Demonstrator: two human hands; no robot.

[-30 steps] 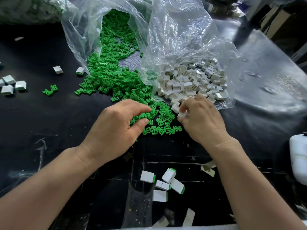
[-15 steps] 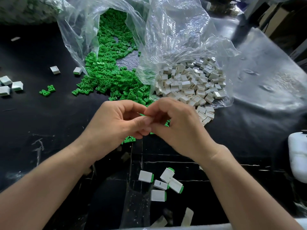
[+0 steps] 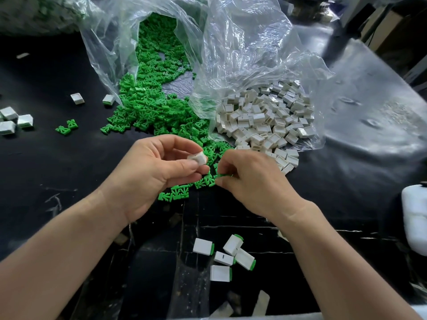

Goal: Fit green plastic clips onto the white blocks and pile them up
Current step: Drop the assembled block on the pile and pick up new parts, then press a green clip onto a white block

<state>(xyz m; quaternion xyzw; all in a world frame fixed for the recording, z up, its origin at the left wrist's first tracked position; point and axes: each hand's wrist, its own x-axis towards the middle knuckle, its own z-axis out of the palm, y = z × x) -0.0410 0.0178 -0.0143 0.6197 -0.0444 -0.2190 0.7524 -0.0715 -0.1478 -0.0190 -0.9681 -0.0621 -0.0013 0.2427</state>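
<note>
The black table [image 3: 57, 172] carries all stock within reach of your forearms. Two clear bags lie on its far half with their mouths towards you, so that the parts spill forward: the left bag [image 3: 111, 54] feeds the heap of green clips [image 3: 157, 107] and the right bag [image 3: 249, 47] feeds the heap of white blocks [image 3: 261, 118]. The heaps meet just beyond your hands. Your left hand [image 3: 152, 172] is curled, with thumb and fingertips pinching one white block [image 3: 197, 158] raised above the table; which face it presents cannot be told. Your right hand [image 3: 251, 181] is closed in a fine pinch on a single green clip [image 3: 221, 176]. The clip is just beside the block and not yet touching it, presumably so that you can line it up for pressing in. Nothing lies between the two parts, though the film of the right bag overhangs its heap and may hinder later picks. A white container [image 3: 414, 218] stands well apart at the right edge. Five finished blocks [image 3: 225, 257] with green ends lie between your forearms, clustered rather than stacked, so the pile is judged barely begun. Loose blocks [image 3: 13, 118] sit at the far left, with two stray clips [image 3: 67, 127] near them.
</note>
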